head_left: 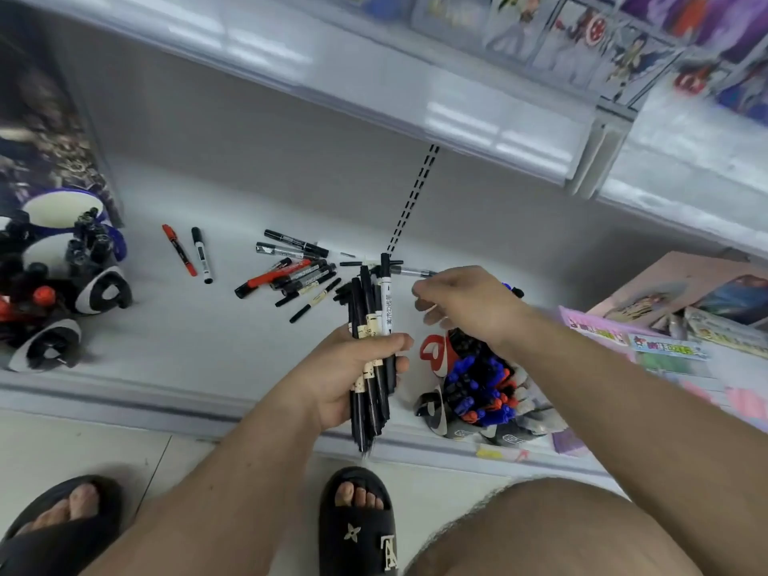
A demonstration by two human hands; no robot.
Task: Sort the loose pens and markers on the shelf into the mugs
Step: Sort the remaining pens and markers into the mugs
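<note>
1. Head view: the left hand [353,376] grips a bundle of black pens [370,351], fingers curled round its middle. The bundle stands nearly upright in the picture, its long axis running from the shelf edge away toward the back wall, one white-barrelled marker at its right side reaching farthest.
2. The right hand [465,301] hovers just right of the bundle's top, fingers loosely bent toward it; motion blur hides whether the fingertips pinch anything, so I cannot tell its grip.
3. A loose pile of pens [297,270] lies flat on the white shelf [199,326] behind and left of the bundle, most long axes slanting from lower left to upper right.
4. Farther left, a red marker [179,250] and a black-capped white marker [202,254] lie side by side, apart from the pile, both pointing toward the back wall and leaning slightly left.
5. Mugs at the left [62,259] hold black and red markers standing upright.
6. Mugs at the right [478,392], below the right wrist, are packed with blue, red and black pens.
</note>
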